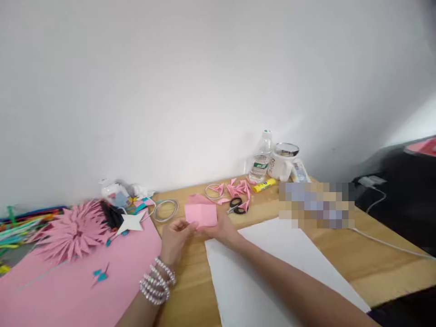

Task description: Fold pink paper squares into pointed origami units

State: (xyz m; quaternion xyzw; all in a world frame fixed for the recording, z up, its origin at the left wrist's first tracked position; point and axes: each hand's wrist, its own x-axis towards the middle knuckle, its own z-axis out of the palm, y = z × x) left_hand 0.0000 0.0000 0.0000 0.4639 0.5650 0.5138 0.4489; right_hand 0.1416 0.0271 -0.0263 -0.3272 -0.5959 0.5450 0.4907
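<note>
Both hands are meeting over the wooden table and sharing a folded piece of pink paper. The left hand, with rows of pearl bracelets circling its wrist, is pinching the paper's lower left corner between thumb and fingertips. The right hand is closing on the paper's lower right edge, its fingers mostly hidden behind the sheet. The paper is sitting tilted up just above the two hands.

Directly under the right forearm a large white sheet is lying flat on the table. Under the left forearm and spreading out to its left a large pink sheet is lying, with small teal paper scraps resting on it. Just beyond the left hand a white paper star and a coil of silver wire are lying, and farther left a spiky pink paper flower is sitting on the pink sheet's far edge.

Just beyond the right hand black-handled scissors are lying among small folded pink pieces. Farther out, a yellow glue stick, a clear water bottle and a white cup are standing near the wall. At the far left edge, well apart from the hands, a bundle of coloured strips is lying.
</note>
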